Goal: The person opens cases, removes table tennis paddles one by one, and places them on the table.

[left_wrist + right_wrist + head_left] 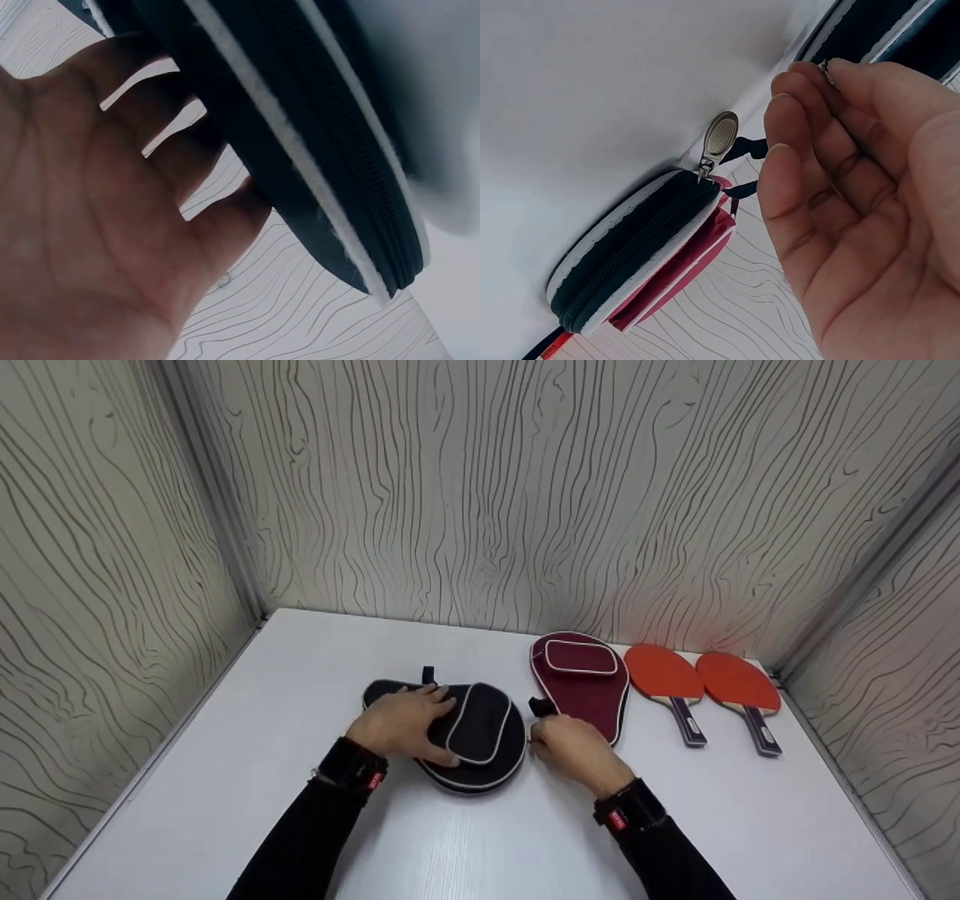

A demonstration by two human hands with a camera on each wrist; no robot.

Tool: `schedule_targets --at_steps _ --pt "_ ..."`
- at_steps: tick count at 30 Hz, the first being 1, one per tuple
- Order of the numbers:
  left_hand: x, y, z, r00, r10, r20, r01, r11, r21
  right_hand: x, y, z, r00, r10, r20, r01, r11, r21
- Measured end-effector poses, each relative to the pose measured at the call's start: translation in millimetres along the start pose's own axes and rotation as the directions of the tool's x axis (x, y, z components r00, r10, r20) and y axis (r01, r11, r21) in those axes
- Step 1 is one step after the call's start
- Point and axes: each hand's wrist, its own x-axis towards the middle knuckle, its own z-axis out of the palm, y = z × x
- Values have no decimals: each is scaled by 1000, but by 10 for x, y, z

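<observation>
left hand [401, 724] is pressing black case [480, 724], fingers spread | right hand [574, 746] is pinching zipper pull [825, 68] at its edge | black case is lying on tabletop [225, 765] left of maroon case [583, 686]

Table [225, 765]: white, flat, faint grain. Around its middle, a paddle-shaped black fabric case with pale piping [480, 724], lying crosswise; narrow end toward left edge, broad round end toward right edge, angled slightly to near edge. Close to far edge, right of its midpoint: a paddle-shaped dark red case with white piping [581, 694]; round end at far edge, narrow end toward near edge. Toward far right corner, two flat table tennis paddles, red faces up: left red paddle [664, 671] just beside the red case, right red paddle [739, 682] nearest the corner. Both dark handles point toward near edge, slanting right.
</observation>
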Motion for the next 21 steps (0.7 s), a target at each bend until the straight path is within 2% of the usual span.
schedule_targets --at_steps 9,21 --pt "56 -30 44 999 -18 -51 19 1000 24 0 -5 29 999 -36 -12 36 999 -17" --pt "124 -40 116 987 -73 -141 72 997 -14 10 -87 53 994 -111 -14 111 994 -4"
